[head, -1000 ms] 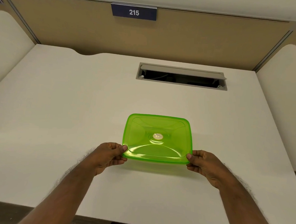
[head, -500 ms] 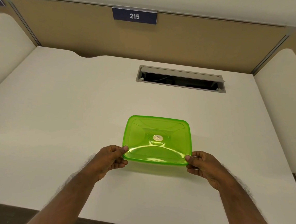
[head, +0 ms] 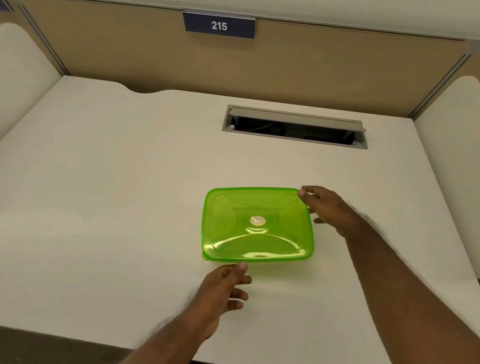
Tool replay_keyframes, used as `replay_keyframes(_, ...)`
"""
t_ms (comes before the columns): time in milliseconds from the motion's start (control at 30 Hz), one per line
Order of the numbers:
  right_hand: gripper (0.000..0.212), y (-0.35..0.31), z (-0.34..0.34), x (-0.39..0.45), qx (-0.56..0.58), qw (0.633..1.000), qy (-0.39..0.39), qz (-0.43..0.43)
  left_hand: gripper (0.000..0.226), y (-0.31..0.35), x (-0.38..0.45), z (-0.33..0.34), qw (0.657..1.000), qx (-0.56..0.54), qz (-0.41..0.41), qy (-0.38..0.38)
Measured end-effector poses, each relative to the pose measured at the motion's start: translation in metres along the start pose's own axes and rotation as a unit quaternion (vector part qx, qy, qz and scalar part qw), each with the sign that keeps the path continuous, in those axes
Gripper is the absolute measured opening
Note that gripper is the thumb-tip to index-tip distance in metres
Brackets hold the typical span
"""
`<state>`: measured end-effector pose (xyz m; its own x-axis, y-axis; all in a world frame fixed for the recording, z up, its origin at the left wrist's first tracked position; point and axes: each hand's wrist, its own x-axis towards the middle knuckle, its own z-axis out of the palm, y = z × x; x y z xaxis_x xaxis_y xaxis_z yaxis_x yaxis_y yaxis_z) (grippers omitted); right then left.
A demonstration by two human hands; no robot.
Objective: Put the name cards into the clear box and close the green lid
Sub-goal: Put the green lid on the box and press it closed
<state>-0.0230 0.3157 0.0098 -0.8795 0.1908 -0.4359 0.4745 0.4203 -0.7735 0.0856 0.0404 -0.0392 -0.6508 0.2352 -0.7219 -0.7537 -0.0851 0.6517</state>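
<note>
A translucent green lid (head: pixel 269 239) with a small round sticker at its centre lies flat on the clear box in the middle of the white desk (head: pixel 107 188). The lid hides the box almost entirely, and no name cards can be seen. My left hand (head: pixel 222 289) is at the lid's near edge, its fingers apart and the thumb tip touching the rim. My right hand (head: pixel 326 208) reaches over to the far right corner, with its fingertips resting on that corner and the fingers spread along the right side.
An open grey cable slot (head: pixel 294 127) is set into the desk behind the box. A tan partition with a blue "215" sign (head: pixel 219 25) closes off the back. Rounded white side panels (head: pixel 456 165) stand to the left and right.
Both hands have left the lid's near corners. The right hand moved up to the far right corner, and the left slid toward the middle of the near edge. The lid now lies flat.
</note>
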Motion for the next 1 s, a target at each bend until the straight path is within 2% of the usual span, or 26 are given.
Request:
replay_keyframes(200, 0.035, -0.014, 0.006, 0.024, -0.069, 0.997, 0.006, -0.021, 0.045, 0.004, 0.005, 0.022, 0.999, -0.044, -0.016, -0.014)
replay_keyframes(367, 0.027, -0.009, 0.002, 0.03, -0.097, 0.995, -0.004, -0.018, 0.031, 0.004, 0.006, 0.03, 0.998, -0.06, -0.009, 0.015)
replay_keyframes(733, 0.017, 0.031, -0.031, 0.004, 0.047, 0.998, -0.014, 0.025, 0.018, 0.029, 0.028, 0.031, 0.995, 0.006, 0.074, 0.066)
replay_keyframes(867, 0.023, 0.055, -0.047, -0.012, 0.121, 0.992, 0.001, 0.043, 0.016, 0.048, 0.043, 0.043, 0.993, 0.049, 0.097, 0.053)
replay_keyframes(1000, 0.016, 0.076, -0.063, -0.029, 0.199, 0.977, 0.034, 0.062, 0.014, 0.071, 0.061, 0.067, 0.988, 0.099, 0.116, 0.028)
